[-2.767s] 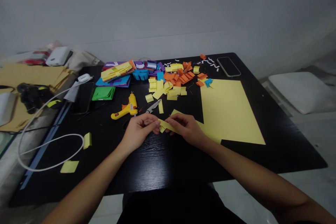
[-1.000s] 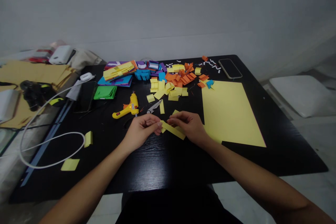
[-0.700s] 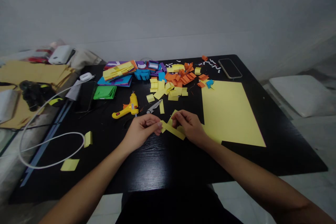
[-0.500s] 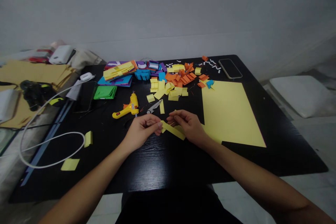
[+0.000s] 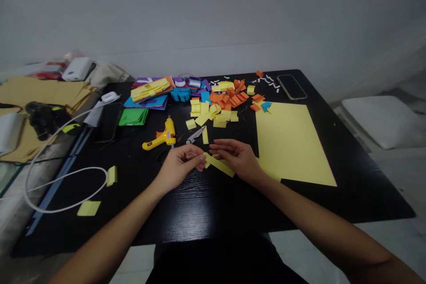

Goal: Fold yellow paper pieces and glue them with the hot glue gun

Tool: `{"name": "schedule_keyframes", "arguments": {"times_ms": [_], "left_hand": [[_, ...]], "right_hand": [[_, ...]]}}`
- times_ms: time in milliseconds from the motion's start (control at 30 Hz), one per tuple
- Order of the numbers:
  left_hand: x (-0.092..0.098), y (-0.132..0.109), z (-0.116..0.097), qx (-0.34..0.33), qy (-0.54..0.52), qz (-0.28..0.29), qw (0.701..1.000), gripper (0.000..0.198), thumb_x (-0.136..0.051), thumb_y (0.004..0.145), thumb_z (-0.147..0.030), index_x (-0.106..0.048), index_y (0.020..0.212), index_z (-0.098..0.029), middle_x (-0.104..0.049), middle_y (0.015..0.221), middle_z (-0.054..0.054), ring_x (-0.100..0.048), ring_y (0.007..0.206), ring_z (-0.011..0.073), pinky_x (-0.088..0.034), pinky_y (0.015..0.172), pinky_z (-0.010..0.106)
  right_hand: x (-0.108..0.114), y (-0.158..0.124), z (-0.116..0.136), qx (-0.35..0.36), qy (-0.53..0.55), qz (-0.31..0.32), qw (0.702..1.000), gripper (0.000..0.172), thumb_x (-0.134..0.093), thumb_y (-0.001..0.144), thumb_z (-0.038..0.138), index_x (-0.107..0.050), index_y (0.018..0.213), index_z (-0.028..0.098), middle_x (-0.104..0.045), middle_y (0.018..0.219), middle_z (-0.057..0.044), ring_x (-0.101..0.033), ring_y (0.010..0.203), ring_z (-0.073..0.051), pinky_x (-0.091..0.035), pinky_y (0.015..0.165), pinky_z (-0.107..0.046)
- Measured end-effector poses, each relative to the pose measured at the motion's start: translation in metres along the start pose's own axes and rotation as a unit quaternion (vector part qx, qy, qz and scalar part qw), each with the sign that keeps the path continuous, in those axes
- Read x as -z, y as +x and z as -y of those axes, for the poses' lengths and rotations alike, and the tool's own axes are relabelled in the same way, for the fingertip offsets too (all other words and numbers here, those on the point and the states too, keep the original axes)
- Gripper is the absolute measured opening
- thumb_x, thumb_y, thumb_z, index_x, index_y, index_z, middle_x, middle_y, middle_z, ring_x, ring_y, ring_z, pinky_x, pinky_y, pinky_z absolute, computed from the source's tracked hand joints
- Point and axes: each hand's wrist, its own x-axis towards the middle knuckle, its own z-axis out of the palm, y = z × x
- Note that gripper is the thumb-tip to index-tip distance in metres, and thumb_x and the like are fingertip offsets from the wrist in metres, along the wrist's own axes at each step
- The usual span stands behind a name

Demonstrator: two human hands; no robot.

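Observation:
My left hand (image 5: 181, 163) pinches the left end of a yellow paper strip (image 5: 220, 165) between thumb and fingers. The strip slants down to the right, its lower end by my right palm. My right hand (image 5: 238, 157) is at the strip's other side, fingers reaching left with the thumb below them; a bit of yellow paper shows at its fingertips, and its grip is partly hidden. Just beyond the hands lie scissors (image 5: 195, 135) and a narrow yellow paper piece (image 5: 205, 135). A yellow glue gun (image 5: 163, 135) rests on its side to the left.
A large yellow sheet (image 5: 293, 142) lies right of my hands. Folded yellow pieces (image 5: 203, 113) and orange pieces (image 5: 233, 96) are heaped farther back. A green paper stack (image 5: 133, 117), a white cable (image 5: 66, 210) and a dark phone (image 5: 108, 122) are left; another phone (image 5: 292, 87) is back right.
My right fingers have straightened and shifted slightly left over the strip; the yellow bit above them no longer shows. My left hand keeps its pinch, nearly still.

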Motion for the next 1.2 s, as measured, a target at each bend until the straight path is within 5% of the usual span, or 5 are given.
{"name": "schedule_keyframes", "arguments": {"times_ms": [233,400,667,900,1200], "left_hand": [[0.0,0.0,0.002,0.0,-0.009,0.002,1.0,0.019,-0.081,0.081,-0.029,-0.073,0.084,-0.013,-0.075,0.07,0.003,-0.069,0.059,0.0116,-0.06,0.06,0.022],[0.0,0.0,0.002,-0.005,-0.011,0.001,1.0,0.02,-0.082,0.081,-0.03,-0.073,0.084,-0.013,-0.076,0.071,0.003,-0.07,0.059,0.0119,-0.06,0.059,0.022],[0.001,0.0,0.001,-0.005,-0.007,0.012,1.0,0.021,-0.082,0.082,-0.031,-0.073,0.085,-0.013,-0.076,0.07,0.004,-0.072,0.062,0.0134,-0.062,0.062,0.024],[0.004,0.0,0.001,0.011,0.015,0.032,0.999,0.021,-0.077,0.086,-0.034,-0.073,0.089,-0.013,-0.076,0.072,0.004,-0.072,0.064,0.0148,-0.062,0.065,0.027],[0.001,-0.001,0.004,-0.023,0.086,0.038,0.995,0.019,-0.072,0.089,-0.032,-0.073,0.088,-0.014,-0.071,0.068,0.001,-0.065,0.06,0.0116,-0.055,0.061,0.023]], "right_hand": [[-0.001,-0.001,0.004,0.023,-0.032,-0.033,0.999,0.044,-0.064,0.096,0.051,-0.066,0.124,0.018,-0.078,0.068,-0.002,-0.081,0.087,-0.024,-0.063,0.093,-0.045],[-0.003,-0.002,0.005,0.038,-0.056,-0.018,0.998,0.041,-0.076,0.088,0.051,-0.072,0.114,0.02,-0.079,0.115,-0.011,-0.078,0.102,-0.024,-0.064,0.089,-0.038],[-0.008,-0.008,0.01,-0.062,-0.092,0.124,0.986,0.044,-0.067,0.092,0.058,-0.072,0.085,0.014,-0.078,0.087,-0.008,-0.063,0.052,-0.009,-0.043,0.042,-0.02],[-0.006,-0.009,0.017,-0.059,-0.141,0.133,0.979,0.039,-0.065,0.096,0.049,-0.076,0.082,0.015,-0.068,0.058,0.001,-0.054,0.045,-0.008,-0.042,0.05,-0.022],[-0.008,-0.01,0.009,-0.032,-0.157,0.13,0.978,0.035,-0.064,0.096,0.046,-0.074,0.082,0.016,-0.079,0.081,-0.004,-0.058,0.047,-0.007,-0.044,0.052,-0.022]]}}
